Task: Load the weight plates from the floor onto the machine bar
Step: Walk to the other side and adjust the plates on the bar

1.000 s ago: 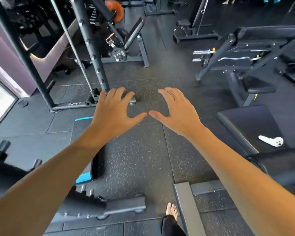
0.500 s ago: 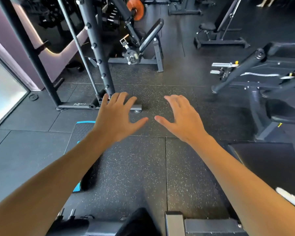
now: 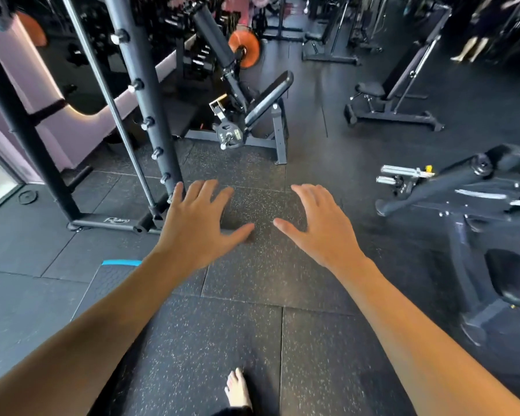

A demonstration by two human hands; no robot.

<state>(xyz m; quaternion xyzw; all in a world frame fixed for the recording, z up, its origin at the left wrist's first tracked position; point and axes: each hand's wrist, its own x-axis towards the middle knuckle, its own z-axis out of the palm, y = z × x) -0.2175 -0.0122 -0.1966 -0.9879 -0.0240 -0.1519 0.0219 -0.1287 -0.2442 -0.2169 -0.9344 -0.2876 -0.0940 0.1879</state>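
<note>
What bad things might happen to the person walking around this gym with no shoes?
1. The bare foot has no protection; a dropped weight plate, like the small one on the floor, could hurt toes.
2. The rack's base bar and the blue-edged mat lie low near the walking path, so tripping or stubbing seems possible.
3. Both the left hand and right hand are empty and stretched out; the chrome bar ends poke out nearby.

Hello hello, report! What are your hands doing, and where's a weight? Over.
Left hand and right hand open, empty, held out over the floor. Small plate flat on the floor far left, untouched. Rack post stands between.
</note>
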